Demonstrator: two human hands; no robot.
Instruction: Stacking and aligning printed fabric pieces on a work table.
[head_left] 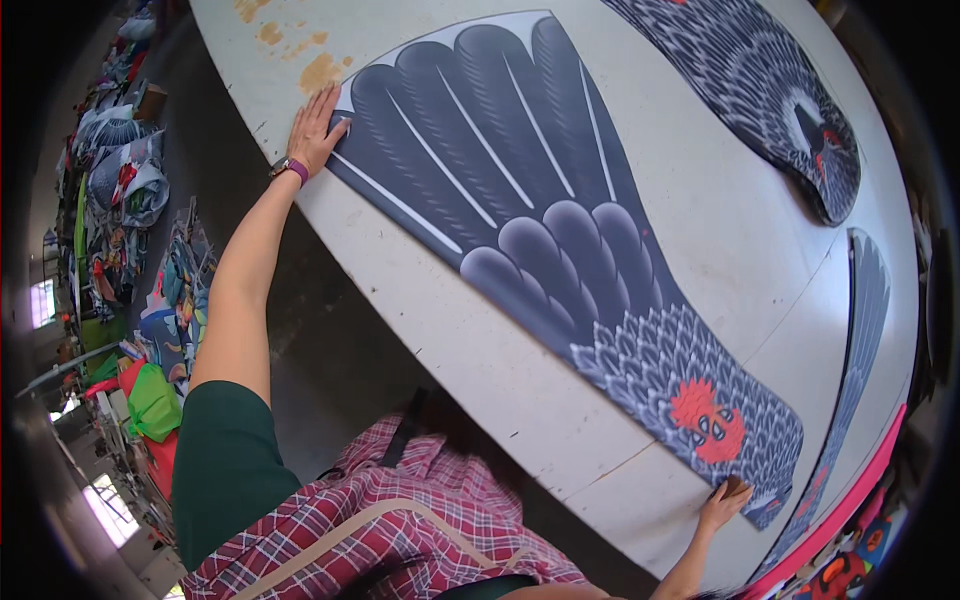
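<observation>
A large printed fabric panel point(545, 265) lies flat on the pale table, with grey feathers, a fanned wide end and a red patch at its narrow end. My left hand point(316, 137) rests on the wide end's near corner, its fingers stretched out flat along the edge. At the narrow end, my right hand point(724, 505) has bent fingers closed on the near edge of the same panel. Part of that grip is hidden by the hand itself.
The pale table point(400, 265) has brown stains point(320, 72) at its far left. Another feather-printed piece point(760, 100) lies at the far right, and a narrow feathered strip point(845, 390) runs beside the right end. Heaped fabrics point(125, 180) stand left, beyond the floor.
</observation>
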